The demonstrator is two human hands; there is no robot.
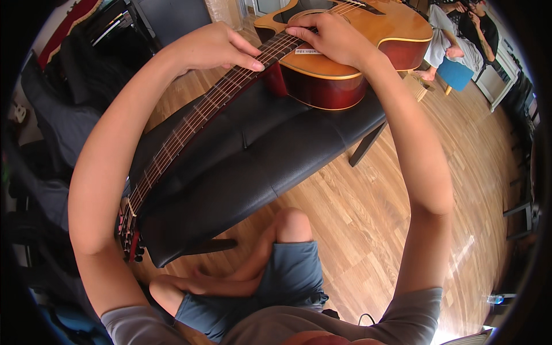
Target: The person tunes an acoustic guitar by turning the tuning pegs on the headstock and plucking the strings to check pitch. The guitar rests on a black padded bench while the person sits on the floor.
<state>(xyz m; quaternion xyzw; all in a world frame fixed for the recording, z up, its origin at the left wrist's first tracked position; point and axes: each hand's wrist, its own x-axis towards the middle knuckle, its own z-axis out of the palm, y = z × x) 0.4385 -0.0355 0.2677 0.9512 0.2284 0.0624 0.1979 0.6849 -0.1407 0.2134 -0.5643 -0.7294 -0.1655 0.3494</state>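
An acoustic guitar [397,26] with a honey-coloured top and dark red sides lies face up on a black padded bench [253,155]. Its neck [190,123] runs down along the bench to the headstock [131,236] at the near left. My left hand [215,49] reaches over the upper neck, fingers stretched and apart, the tips at the strings near the body. Just right of it, my right hand [330,37] is bent over the strings where the fretboard meets the body. Its fingers are closed there, and whatever is between them is hidden.
Dark chairs or covered items [63,109] crowd the left side. Another person [466,29] sits at the far right by a blue stool [454,73]. My crossed legs [259,264] rest on the wooden floor [356,230] before the bench.
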